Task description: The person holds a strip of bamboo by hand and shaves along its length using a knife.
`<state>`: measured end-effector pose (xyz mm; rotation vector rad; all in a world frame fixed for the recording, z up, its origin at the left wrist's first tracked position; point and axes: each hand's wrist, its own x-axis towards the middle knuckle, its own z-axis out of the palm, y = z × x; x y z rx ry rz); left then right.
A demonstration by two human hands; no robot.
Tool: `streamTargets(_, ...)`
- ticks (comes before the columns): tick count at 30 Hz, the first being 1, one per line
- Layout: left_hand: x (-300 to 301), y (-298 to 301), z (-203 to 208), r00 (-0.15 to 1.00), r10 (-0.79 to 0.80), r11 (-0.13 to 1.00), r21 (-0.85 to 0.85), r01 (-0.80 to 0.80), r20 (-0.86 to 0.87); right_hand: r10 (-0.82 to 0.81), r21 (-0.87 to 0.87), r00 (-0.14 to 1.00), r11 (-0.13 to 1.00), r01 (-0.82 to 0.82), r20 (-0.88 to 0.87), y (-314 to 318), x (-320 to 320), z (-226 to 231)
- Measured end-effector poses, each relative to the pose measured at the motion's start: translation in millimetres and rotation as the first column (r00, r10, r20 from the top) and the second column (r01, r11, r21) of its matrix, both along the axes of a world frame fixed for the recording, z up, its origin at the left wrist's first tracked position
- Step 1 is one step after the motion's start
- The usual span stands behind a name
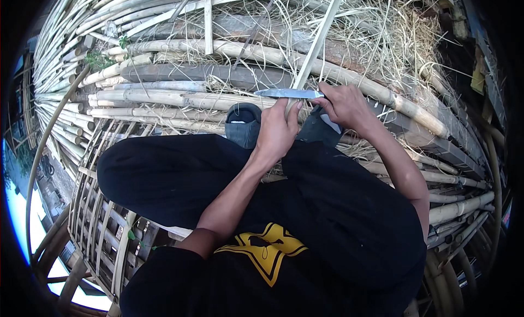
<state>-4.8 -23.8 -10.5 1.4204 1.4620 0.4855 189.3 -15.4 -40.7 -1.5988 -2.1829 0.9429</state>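
My right hand (345,105) is closed round the handle of a knife (289,93), whose blade points left and lies across a pale bamboo strip (316,47). The strip runs from between my knees up and away to the far edge of the view. My left hand (278,126) grips its near end just below the blade, with thumb and fingers pinched round it. The knife's handle is mostly hidden in my right fist. Below my hands are my dark shoes (243,125), resting on bamboo poles.
Long bamboo poles (180,101) lie side by side under and ahead of me. Fibrous shavings (376,39) are heaped at the far right. A dark wooden beam (180,72) lies among the poles. A slatted bamboo frame (101,224) stands at my left.
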Motion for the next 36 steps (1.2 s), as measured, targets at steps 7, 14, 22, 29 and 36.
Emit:
streamTargets(7, -4.1, 8.3, 2.8, 0.998, -0.021, 0.999, 0.032, 0.023, -0.060, -0.065, 0.144, 0.968, 0.989, 0.030, 0.243, 56.0, 42.2, -1.1)
streamTargets(14, -10.6, 6.8, 5.9, 1.000, -0.018, 1.000, 0.006, 0.018, -0.016, -0.136, 0.448, 0.948, 0.894, -0.008, 0.289, 106.8, 90.9, -31.9)
streamTargets(22, -14.9, 4.2, 20.5, 0.998, -0.037, 0.988, -0.146, 0.044, 0.048, -0.222, 0.324, 0.862, 0.943, 0.071, 0.456, 137.5, 126.1, -21.5)
streamTargets(29, -20.9, -3.9, 17.9, 0.998, -0.067, 0.978, -0.196, 0.068, 0.010, -0.299, 0.298, 0.834, 0.939, 0.171, 0.464, 141.7, 126.4, -24.5)
streamTargets(36, -20.1, -3.0, 11.2, 0.998, -0.059, 0.982, -0.180, 0.054, -0.023, -0.530, -0.608, 0.844, 0.698, 0.379, -0.083, 114.5, 84.3, -20.2)
